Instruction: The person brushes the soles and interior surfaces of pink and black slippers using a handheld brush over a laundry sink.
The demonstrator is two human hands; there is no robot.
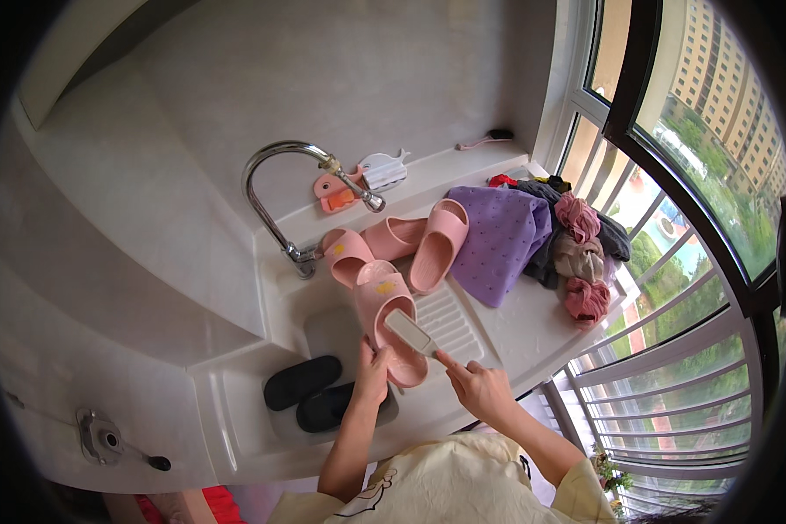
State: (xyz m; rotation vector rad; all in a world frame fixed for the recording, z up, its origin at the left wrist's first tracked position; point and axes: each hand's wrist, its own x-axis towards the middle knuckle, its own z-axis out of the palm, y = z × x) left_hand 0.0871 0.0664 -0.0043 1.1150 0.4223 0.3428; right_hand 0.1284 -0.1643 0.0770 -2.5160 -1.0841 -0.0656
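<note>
My left hand grips a pink slide slipper by its side near the heel, holding it over the laundry sink. A yellow design marks the slipper's strap. In my right hand is the handle of a pale scrubbing brush, whose flat back faces up over the slipper's footbed; its bristles are hidden. Behind it lie a second strap-marked pink slipper, another pink slipper on its side and one more pink slipper. Two black slippers rest in the basin, partly behind my left forearm.
A chrome faucet arches over the sink's back left. Right of the ribbed washboard lie a purple cloth and a heap of dark and pink laundry. Soap holders and a pink-handled brush sit along the back ledge.
</note>
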